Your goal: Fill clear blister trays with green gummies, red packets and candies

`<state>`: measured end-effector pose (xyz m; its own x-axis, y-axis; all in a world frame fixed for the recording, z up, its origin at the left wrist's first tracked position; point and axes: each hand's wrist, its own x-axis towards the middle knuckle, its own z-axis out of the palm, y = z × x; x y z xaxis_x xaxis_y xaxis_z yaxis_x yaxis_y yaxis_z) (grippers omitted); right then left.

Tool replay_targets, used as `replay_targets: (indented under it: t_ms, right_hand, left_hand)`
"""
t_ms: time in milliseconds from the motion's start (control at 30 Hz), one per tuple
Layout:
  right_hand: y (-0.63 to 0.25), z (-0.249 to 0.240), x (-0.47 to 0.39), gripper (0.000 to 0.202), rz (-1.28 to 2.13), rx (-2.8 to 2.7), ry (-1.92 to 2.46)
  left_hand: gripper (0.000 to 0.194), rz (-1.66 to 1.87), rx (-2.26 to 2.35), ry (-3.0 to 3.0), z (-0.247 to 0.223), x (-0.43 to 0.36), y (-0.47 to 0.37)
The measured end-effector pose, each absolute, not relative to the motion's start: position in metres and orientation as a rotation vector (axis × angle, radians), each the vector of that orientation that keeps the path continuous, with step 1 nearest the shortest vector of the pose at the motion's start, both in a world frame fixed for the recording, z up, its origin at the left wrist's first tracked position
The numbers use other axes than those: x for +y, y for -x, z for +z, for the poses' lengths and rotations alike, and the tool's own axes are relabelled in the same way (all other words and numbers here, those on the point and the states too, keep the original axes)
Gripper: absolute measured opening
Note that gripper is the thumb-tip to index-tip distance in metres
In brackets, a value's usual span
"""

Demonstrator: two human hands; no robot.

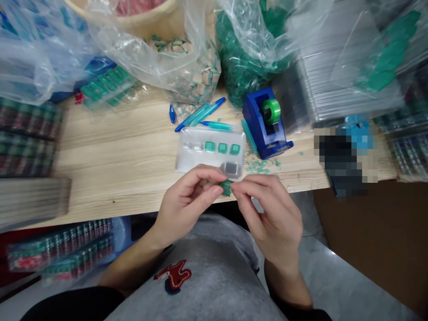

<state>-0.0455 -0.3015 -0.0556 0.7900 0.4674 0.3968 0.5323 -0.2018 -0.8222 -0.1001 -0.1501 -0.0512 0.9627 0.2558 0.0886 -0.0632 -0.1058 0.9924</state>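
Note:
Between my two hands, just off the table's front edge, is a small green translucent piece (226, 187). My left hand (192, 200) pinches it from the left with thumb and fingertips. From the other side, the fingertips of my right hand (267, 209) are closed on its right edge. Right behind my fingers lies a clear plastic tray (187, 160) with a row of small moulded pockets. Three of them hold green square pieces (222, 148), and two at the left show bare plastic. A larger dark square pocket (230, 168) sits at its lower right.
Behind the tray lie blue craft knives (203, 113). A blue tape dispenser (267, 122) stands to the right, with green scraps (262, 166) nearby. Bags of wrapped pieces (197, 76) and green pieces (240, 67) line the back. Stacked clear trays (341, 76) and packed boxes (26, 138) flank the table.

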Motion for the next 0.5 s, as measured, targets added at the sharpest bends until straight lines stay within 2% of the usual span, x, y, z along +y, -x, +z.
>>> replay_targets:
  t_ms: [200, 333, 433, 500]
  right_hand:
    - [0.051, -0.054, -0.305, 0.021, 0.025, -0.753, 1.755]
    - [0.048, -0.058, -0.317, 0.014, 0.046, -0.432, 1.594]
    - [0.035, -0.080, -0.324, 0.015, -0.043, -0.199, 1.715]
    - [0.025, -0.099, -0.327, 0.016, -0.085, -0.172, 1.859]
  left_hand:
    - [0.002, 0.409, 0.281, -1.636, -0.062, -0.150, 0.101]
    - [0.013, 0.395, 0.346, -1.425, -0.072, -0.135, 0.100]
    - [0.023, 0.380, 0.370, -1.370, -0.076, -0.116, 0.105]
    - [0.021, 0.451, 0.398, -1.515, -0.077, -0.102, 0.108]
